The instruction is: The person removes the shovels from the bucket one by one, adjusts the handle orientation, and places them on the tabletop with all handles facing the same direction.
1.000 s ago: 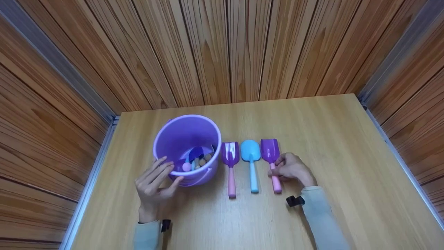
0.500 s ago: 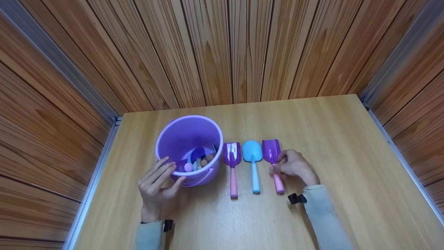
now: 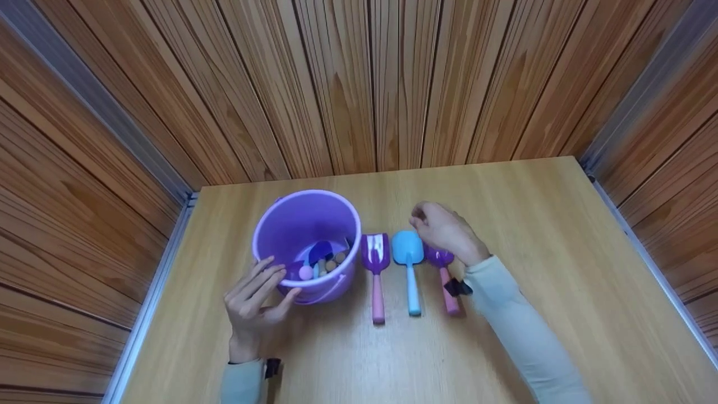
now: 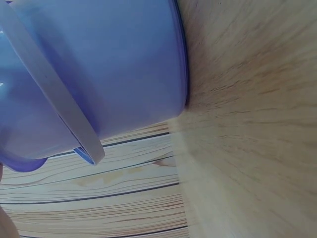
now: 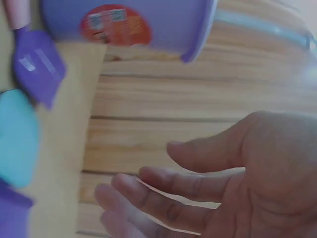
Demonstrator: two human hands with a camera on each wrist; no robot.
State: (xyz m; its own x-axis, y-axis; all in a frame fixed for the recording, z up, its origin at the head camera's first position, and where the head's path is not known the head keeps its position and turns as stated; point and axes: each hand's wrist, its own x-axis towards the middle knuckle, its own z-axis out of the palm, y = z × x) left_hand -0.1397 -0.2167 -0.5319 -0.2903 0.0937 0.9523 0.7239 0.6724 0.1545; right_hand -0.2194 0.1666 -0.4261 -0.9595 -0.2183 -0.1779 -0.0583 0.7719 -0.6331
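A purple bucket (image 3: 300,219) stands at the left with small toys inside, among them a pink ball-like piece (image 3: 305,272). My left hand (image 3: 249,306) grips its near rim, fingers over the edge and thumb outside. To its right lie three toy shovels in a row: a purple one with a pink handle (image 3: 377,292), a light blue one (image 3: 408,247), and another purple one (image 3: 450,300), partly covered by my right arm. Above the shovel heads is my right hand (image 3: 449,233), holding nothing; its fingers look loosely bent in the right wrist view.
The wooden table (image 3: 359,359) ends at a wood-plank wall (image 3: 359,84) behind. Metal rails (image 3: 151,303) run along the sides. A carrying handle (image 4: 54,89) hangs against the bucket's side. A red label (image 5: 119,25) is stuck on the bucket.
My right hand has let go of the right-hand purple shovel and moved up and left over the shovel heads. The left hand stays on the bucket rim.
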